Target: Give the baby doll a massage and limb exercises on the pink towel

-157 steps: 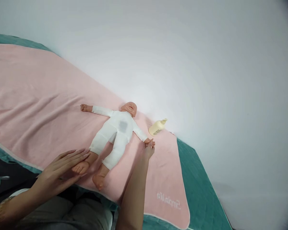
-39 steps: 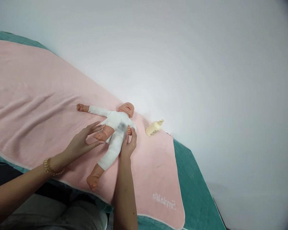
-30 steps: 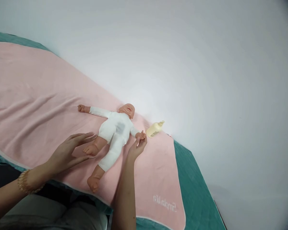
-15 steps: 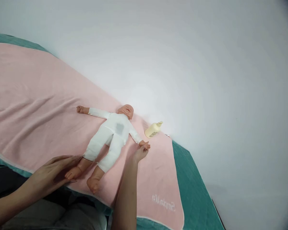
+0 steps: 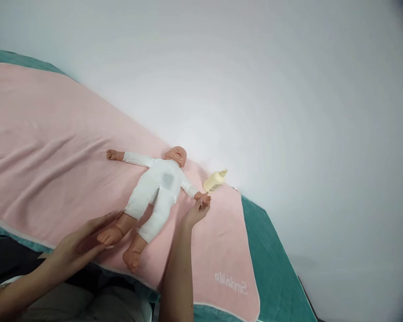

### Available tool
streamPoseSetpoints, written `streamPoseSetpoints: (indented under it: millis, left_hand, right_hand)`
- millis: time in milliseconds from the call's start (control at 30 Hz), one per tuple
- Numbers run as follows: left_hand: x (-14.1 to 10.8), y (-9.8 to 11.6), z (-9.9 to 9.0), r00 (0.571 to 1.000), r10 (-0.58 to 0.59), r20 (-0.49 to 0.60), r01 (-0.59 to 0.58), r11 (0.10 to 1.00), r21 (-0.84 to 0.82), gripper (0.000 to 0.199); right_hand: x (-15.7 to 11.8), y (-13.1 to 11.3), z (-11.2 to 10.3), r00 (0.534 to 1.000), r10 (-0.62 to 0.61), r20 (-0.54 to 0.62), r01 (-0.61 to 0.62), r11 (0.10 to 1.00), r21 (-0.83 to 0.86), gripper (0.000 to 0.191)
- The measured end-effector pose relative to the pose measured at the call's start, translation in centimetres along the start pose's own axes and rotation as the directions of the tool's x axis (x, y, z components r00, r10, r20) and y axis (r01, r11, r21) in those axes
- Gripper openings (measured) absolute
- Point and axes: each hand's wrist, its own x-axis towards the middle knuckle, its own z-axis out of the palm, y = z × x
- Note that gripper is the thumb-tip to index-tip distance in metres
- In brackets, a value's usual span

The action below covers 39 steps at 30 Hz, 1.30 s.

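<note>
A baby doll (image 5: pixel 159 188) in a white body suit with a grey patch on its chest lies face up on a pink blanket (image 5: pixel 221 241). My left hand (image 5: pixel 83 241) is beside the doll's foot at the lower left, thumb and fingers apart around it, with the fingertips near the ankle. My right hand (image 5: pixel 198 211) is closed at the doll's small hand on the right, thumb and fingers pinched on it. Just beyond that hand stands a pale yellow pump bottle (image 5: pixel 214 181).
Green quilted cloth (image 5: pixel 272 259) shows beyond the blanket's right edge and at the upper left. A white wall (image 5: pixel 289 112) rises along the far side. My lap (image 5: pixel 87 304) is at the bottom, below the near edge.
My left hand has moved right and slightly up against the doll's foot, and that leg has shifted a little to the right. My right hand has moved slightly up over the doll's hand.
</note>
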Motion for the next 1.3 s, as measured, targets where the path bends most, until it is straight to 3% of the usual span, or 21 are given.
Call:
streamPoseSetpoints:
  millis: [133, 267, 333, 433, 533, 633, 733, 933, 1033, 1133, 1300]
  left_hand:
    - [2.0, 1.5, 0.6, 0.998, -0.057, 0.001, 0.057, 0.998, 0.011, 0.052]
    - [5.1, 3.0, 1.0, 0.997, -0.077, -0.003, 0.077, 0.997, 0.019, 0.055]
    - [6.9, 3.6, 1.1, 0.996, -0.092, -0.002, 0.092, 0.996, 0.015, 0.058]
    - [9.5, 4.4, 1.3, 0.993, -0.115, -0.006, 0.115, 0.993, 0.003, 0.063]
    - [11.7, 4.6, 1.5, 0.992, -0.128, -0.002, 0.128, 0.992, 0.022, 0.065]
    - [13.2, 4.5, 2.0, 0.989, -0.147, 0.005, 0.147, 0.989, 0.035, 0.068]
    - [14.0, 4.4, 2.4, 0.99, -0.142, 0.024, 0.141, 0.989, 0.04, 0.066]
    - [14.0, 4.6, 2.8, 0.996, -0.069, 0.052, 0.064, 0.993, 0.097, 0.063]
    - [13.5, 4.7, 2.6, 0.997, -0.058, 0.059, 0.051, 0.992, 0.111, 0.064]
    - [12.7, 5.0, 2.0, 0.996, -0.074, 0.051, 0.07, 0.994, 0.079, 0.062]
    - [9.8, 4.6, 0.8, 0.997, -0.082, -0.012, 0.082, 0.994, 0.07, 0.058]
  right_hand:
    - [-1.7, -1.8, 1.1, 0.994, -0.084, 0.068, 0.078, 0.993, 0.086, 0.052]
    - [-2.7, -1.0, 1.8, 0.948, -0.267, 0.173, 0.263, 0.964, 0.046, 0.048]
    - [-2.7, -0.1, 2.0, 0.888, -0.394, 0.238, 0.409, 0.912, -0.016, 0.043]
    - [-2.2, 0.9, 2.0, 0.73, -0.581, 0.361, 0.639, 0.767, -0.058, 0.037]
    - [-1.7, 1.0, 2.0, 0.585, -0.688, 0.428, 0.776, 0.628, -0.052, 0.035]
    - [-1.6, 0.9, 2.2, 0.505, -0.729, 0.462, 0.837, 0.545, -0.054, 0.035]
    - [-1.6, 0.8, 2.3, 0.466, -0.735, 0.492, 0.856, 0.514, -0.044, 0.035]
    - [-1.8, 0.8, 2.5, 0.494, -0.717, 0.492, 0.831, 0.555, -0.027, 0.033]
    - [-1.8, 0.9, 2.3, 0.552, -0.669, 0.498, 0.782, 0.623, -0.031, 0.034]
    - [-2.0, 0.7, 2.1, 0.651, -0.582, 0.487, 0.68, 0.732, -0.034, 0.035]
    - [-2.2, -0.8, 1.7, 0.911, -0.292, 0.291, 0.296, 0.955, 0.029, 0.045]
